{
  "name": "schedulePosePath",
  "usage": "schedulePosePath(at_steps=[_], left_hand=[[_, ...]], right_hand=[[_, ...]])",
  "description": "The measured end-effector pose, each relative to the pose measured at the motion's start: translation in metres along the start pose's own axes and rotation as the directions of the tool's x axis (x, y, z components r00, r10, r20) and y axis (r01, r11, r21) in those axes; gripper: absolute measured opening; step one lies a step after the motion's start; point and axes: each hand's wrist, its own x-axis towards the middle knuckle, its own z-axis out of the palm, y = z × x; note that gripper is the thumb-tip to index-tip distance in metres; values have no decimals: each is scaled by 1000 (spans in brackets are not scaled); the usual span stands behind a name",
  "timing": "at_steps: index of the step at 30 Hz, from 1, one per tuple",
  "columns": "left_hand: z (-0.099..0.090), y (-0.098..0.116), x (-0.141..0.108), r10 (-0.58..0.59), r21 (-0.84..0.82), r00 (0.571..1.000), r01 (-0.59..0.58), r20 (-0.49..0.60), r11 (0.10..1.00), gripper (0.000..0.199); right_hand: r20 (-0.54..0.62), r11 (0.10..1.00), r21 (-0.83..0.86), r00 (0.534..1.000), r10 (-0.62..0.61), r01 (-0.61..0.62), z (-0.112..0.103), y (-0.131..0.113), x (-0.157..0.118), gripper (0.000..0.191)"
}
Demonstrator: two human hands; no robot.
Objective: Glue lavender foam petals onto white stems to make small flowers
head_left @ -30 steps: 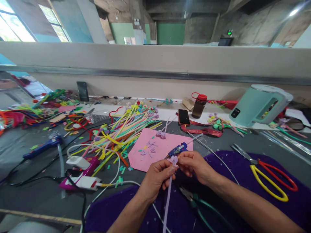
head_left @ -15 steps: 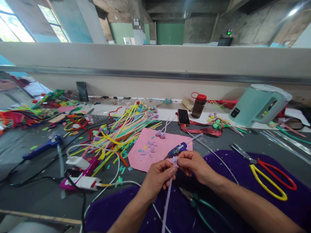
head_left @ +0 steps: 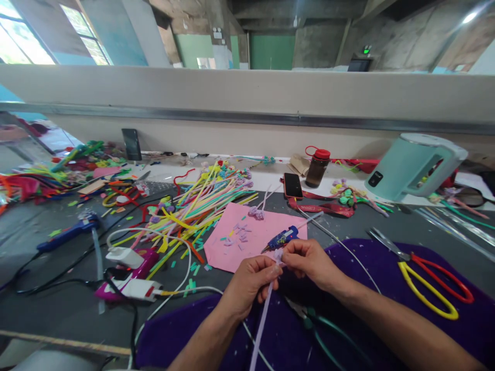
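In the head view, the left hand [head_left: 247, 282] pinches a lilac stem [head_left: 262, 324] under its flower [head_left: 278, 255], beside the glue gun [head_left: 283, 238]; the right hand's [head_left: 309, 260] grip looks closed on the flower's edge. Shaping seems in hand, calling next for a steady left pinch.

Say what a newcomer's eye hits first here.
Probably the bright heap of fuzzy stems, left of and behind the pink sheet. Next, the mint-green kettle at back right, with red-and-yellow-handled scissors nearer the person. Front and centre, the left hand and right hand hold a small lilac piece.
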Motion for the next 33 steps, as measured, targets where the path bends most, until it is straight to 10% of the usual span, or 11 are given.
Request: schedulePosePath(at_steps=[17,33], left_hand=[[-4,3,0,21,-150,1000,-24,-21,988,21],[-7,1,-2,3,-306,999,10,43,952,19]], right_hand=[[66,999,-1,997,-43,43,-9,-7,-3,39],[111,997,-20,992,-67,69,0,-8,-7,11]])
